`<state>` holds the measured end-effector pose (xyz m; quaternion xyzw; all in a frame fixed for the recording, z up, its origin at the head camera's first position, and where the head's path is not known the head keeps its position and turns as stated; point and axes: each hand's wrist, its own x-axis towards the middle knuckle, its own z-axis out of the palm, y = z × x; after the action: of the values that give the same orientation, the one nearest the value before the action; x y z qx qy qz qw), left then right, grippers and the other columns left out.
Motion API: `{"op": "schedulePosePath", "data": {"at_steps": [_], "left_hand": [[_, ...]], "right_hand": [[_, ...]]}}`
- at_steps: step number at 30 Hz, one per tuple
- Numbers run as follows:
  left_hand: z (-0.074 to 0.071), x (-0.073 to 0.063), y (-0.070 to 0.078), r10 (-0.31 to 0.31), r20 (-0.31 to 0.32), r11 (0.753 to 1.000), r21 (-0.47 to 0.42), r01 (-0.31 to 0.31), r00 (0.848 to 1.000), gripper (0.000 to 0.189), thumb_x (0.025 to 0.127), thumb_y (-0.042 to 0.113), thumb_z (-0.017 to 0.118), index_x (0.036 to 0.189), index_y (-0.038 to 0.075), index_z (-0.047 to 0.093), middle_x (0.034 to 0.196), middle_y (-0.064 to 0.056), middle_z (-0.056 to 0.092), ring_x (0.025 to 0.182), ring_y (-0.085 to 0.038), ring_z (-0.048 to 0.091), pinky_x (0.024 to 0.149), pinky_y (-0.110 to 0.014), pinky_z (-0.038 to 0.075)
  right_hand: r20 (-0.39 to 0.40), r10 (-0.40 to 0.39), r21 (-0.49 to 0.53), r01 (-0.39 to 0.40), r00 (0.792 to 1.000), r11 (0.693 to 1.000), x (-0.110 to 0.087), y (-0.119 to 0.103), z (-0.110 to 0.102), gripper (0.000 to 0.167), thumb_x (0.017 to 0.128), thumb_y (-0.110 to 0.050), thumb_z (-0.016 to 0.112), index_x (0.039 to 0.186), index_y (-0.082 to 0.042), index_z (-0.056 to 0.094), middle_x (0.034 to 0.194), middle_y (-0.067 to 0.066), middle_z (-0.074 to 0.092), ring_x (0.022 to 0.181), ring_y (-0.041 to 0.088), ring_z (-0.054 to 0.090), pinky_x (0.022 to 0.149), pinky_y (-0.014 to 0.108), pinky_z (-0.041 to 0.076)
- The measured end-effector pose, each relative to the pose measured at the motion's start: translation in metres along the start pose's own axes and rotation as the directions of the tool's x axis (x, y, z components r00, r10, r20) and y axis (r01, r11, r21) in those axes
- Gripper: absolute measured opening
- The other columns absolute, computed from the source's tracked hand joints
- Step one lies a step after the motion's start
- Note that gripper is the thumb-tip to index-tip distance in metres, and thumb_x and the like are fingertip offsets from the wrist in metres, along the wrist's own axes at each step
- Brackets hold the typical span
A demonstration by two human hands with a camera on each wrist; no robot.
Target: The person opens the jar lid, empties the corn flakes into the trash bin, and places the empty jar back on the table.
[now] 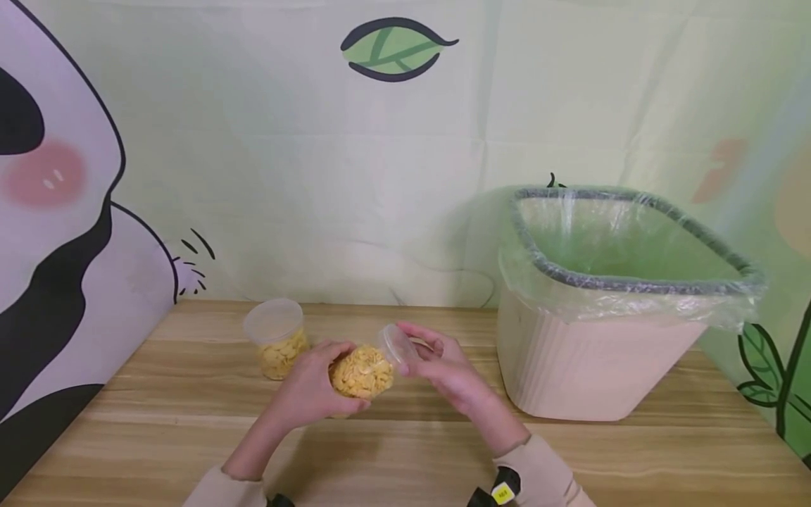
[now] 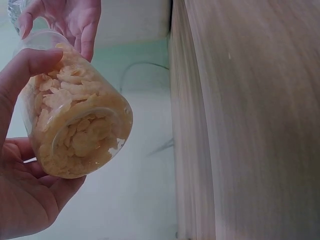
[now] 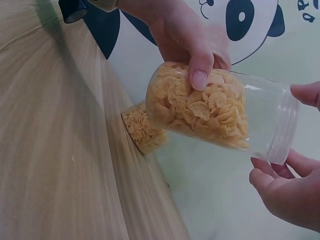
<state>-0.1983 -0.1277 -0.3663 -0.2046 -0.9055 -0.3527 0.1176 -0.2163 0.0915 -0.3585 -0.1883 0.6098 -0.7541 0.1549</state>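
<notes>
Cornflake jar (image 1: 362, 373): held above the desk (image 1: 405, 458), its lid end tipped to the right; it's left of the lined bin (image 1: 602, 366).
Flakes (image 3: 215, 107): should the clear lid (image 1: 398, 346) pop off at this slant, I'd expect a spill; a slack hold could drop everything.
Left grip (image 1: 313, 387): wrapped round the jar's body, from the left.
Right grip (image 1: 446, 362): pinching the lid; forearm (image 1: 497, 415) angled in from near right.

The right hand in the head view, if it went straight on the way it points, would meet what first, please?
Most likely the clear lid, which the right hand grips; beyond it, probably the jar of flakes held by the left hand, though depth is hard to judge.
</notes>
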Motion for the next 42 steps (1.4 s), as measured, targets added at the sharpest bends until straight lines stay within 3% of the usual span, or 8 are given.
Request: {"op": "schedulePosePath", "data": {"at_steps": [4, 10, 16, 24, 33, 42], "left_hand": [[0.0, 0.0, 0.0, 0.001, -0.007, 1.0, -0.001, -0.001, 1.0, 0.068, 0.051, 0.028, 0.085, 0.11, 0.003, 0.06, 0.102, -0.006, 0.061, 0.089, -0.016, 0.056, 0.076, -0.035, 0.047], [0.001, 0.0, 0.003, -0.017, -0.035, 1.0, 0.015, 0.017, 0.999, 0.07, 0.052, 0.028, 0.085, 0.111, 0.003, 0.059, 0.102, -0.006, 0.06, 0.089, -0.018, 0.056, 0.077, -0.036, 0.048], [0.004, 0.001, 0.004, -0.001, -0.088, 0.997, 0.079, 0.007, 0.996, 0.072, 0.049, 0.029, 0.085, 0.111, 0.003, 0.059, 0.104, -0.007, 0.06, 0.09, -0.02, 0.057, 0.077, -0.037, 0.049], [0.006, 0.001, 0.003, 0.005, -0.105, 0.991, 0.134, 0.009, 0.994, 0.073, 0.049, 0.032, 0.085, 0.111, 0.004, 0.058, 0.105, -0.009, 0.059, 0.091, -0.022, 0.057, 0.077, -0.04, 0.049], [0.005, 0.001, 0.003, 0.001, -0.091, 0.992, 0.126, 0.01, 0.996, 0.074, 0.048, 0.031, 0.086, 0.111, 0.004, 0.059, 0.105, -0.008, 0.059, 0.092, -0.022, 0.057, 0.08, -0.04, 0.048], [0.001, 0.0, 0.001, -0.003, -0.041, 0.999, 0.054, 0.005, 0.999, 0.071, 0.049, 0.029, 0.086, 0.111, 0.004, 0.06, 0.104, -0.006, 0.06, 0.092, -0.019, 0.056, 0.079, -0.038, 0.047]], "right_hand": [[-0.007, 0.01, -0.017, -0.01, 1.0, 1.0, 0.0, 0.001, -0.001, 0.077, 0.07, -0.008, 0.071, 0.136, 0.003, 0.034, 0.135, 0.023, 0.037, 0.116, 0.025, 0.046, 0.095, 0.033, 0.04], [-0.129, 0.001, -0.09, -0.013, 0.992, 0.996, -0.003, 0.004, 0.006, 0.075, 0.074, -0.023, 0.073, 0.135, 0.002, 0.037, 0.136, 0.019, 0.039, 0.12, 0.03, 0.044, 0.099, 0.04, 0.036], [-0.245, -0.043, -0.164, 0.003, 0.969, 0.986, -0.002, 0.007, 0.014, 0.072, 0.073, -0.03, 0.074, 0.129, 0.004, 0.045, 0.122, 0.019, 0.048, 0.106, 0.026, 0.051, 0.088, 0.035, 0.043], [-0.311, -0.031, -0.197, -0.032, 0.95, 0.98, 0.0, 0.009, 0.017, 0.066, 0.072, -0.028, 0.073, 0.124, 0.004, 0.05, 0.114, 0.017, 0.051, 0.099, 0.023, 0.05, 0.083, 0.032, 0.044], [-0.286, -0.015, -0.169, -0.035, 0.958, 0.985, 0.0, 0.006, 0.016, 0.063, 0.073, -0.019, 0.072, 0.125, 0.006, 0.048, 0.12, 0.02, 0.051, 0.105, 0.026, 0.051, 0.089, 0.036, 0.042], [-0.13, -0.008, -0.128, -0.008, 0.992, 0.992, -0.002, 0.002, 0.008, 0.072, 0.072, -0.015, 0.072, 0.132, 0.006, 0.038, 0.13, 0.024, 0.044, 0.118, 0.03, 0.045, 0.098, 0.043, 0.035]]}}
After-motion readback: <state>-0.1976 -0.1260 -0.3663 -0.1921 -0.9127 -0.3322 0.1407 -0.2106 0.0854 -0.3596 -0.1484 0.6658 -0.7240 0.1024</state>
